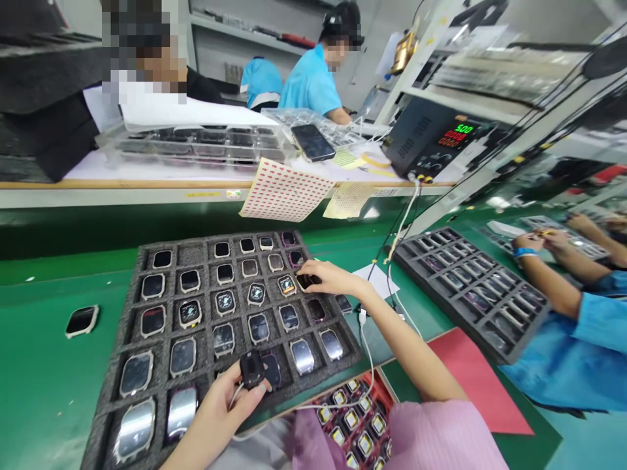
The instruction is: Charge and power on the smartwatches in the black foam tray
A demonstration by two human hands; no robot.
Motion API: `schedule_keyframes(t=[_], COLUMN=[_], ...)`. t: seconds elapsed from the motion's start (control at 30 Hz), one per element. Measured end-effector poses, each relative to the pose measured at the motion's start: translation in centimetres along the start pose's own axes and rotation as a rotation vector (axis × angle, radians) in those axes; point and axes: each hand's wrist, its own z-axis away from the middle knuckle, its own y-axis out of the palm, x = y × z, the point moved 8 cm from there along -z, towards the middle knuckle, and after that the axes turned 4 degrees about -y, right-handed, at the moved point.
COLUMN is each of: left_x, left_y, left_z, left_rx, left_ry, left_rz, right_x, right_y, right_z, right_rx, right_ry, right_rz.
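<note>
Watches (225,301) in tray (191,252); power supply (416,140) reads "5.00".

Your green worktop (39,391) has a lg. grey foam tray (191,253) in front of you, w/ strapless watches (225,301) in its cells. To your L, well apart, one pale-framed watch (82,321) lies alone. To your R: wht. paper (379,279), red sheet (482,385), 2nd foam tray (529,336), also filled w/ pcs.

Right grip (331,277) forward, left grip (243,393) curled
</note>
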Motion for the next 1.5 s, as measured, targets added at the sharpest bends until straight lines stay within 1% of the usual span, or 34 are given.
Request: schedule_keyframes(t=[0.13, 0.33, 0.43, 0.53, 0.6, 0.63, 0.67, 0.7, 0.73, 0.8, 0.83, 0.9, 1.03, 1.2, 1.37, 1.5], left_x=[0.2, -0.3, 0.0, 0.6, 0.8, 0.8, 0.8, 0.7, 0.6, 0.3, 0.2, -0.2, -1.1, -1.9, -1.1, -0.9], left_y=[0.2, 0.4, 0.1, -0.2, -0.4, -0.5, -0.6, -0.6, -0.6, -0.6, -0.8, -1.1, -1.2, -1.4, -1.8, -1.9], left_z=[-0.2, 0.0, -0.2, -0.6, -0.8, -0.8, -0.8, -0.9, -0.9, -0.9, -0.9, -0.8, -0.6, -0.6, -0.8, -0.5], left_rx=[-0.001, 0.038, 0.034, 0.026, 0.028, 0.033, 0.040, 0.049, 0.068, 0.086, 0.081, 0.049, 0.014, -0.029, -0.028, -0.012], left_ry=[-0.009, -0.022, -0.012, -0.009, -0.014, -0.019, -0.024, -0.029, -0.033, -0.028, -0.022, -0.013, -0.009, 0.065, 0.066, 0.045], left_rz=[0.065, 0.072, 0.088, 0.079, 0.058, 0.044, 0.029, 0.016, 0.004, 0.002, 0.000, -0.007, -0.033, -0.026, 0.050, 0.099], right_x=[-0.7, 0.4, 0.5, 1.2, 2.9, 4.2, 6.0, 8.1, 10.4, 14.5, 16.0, 17.5, 17.7, 17.7, 18.0, 17.7], right_y=[0.1, 0.4, -0.5, -2.5, -3.6, -3.9, -3.8, -3.4, -2.7, -0.5, 0.5, 2.0, 3.2, 3.4, 3.6, 3.8], right_z=[-0.1, -0.4, -0.4, 0.1, 0.6, 0.9, 1.0, 1.1, 1.2, 1.2, 1.2, 1.1, 0.4, -0.2, -0.3, -0.2], right_rx=[0.030, 0.027, -0.018, -0.121, -0.208, -0.249, -0.281, -0.306, -0.300, -0.230, -0.200, -0.192, -0.210, -0.219, -0.239, -0.308], right_ry=[0.048, 0.006, 0.014, 0.038, 0.042, 0.021, -0.020, -0.098, -0.186, -0.317, -0.339, -0.339, -0.339, -0.370, -0.382, -0.387], right_rz=[0.049, 0.068, 0.075, 0.048, 0.001, -0.041, -0.096, -0.179, -0.253, -0.317, -0.303, -0.246, -0.192, -0.138, -0.220, -0.360])
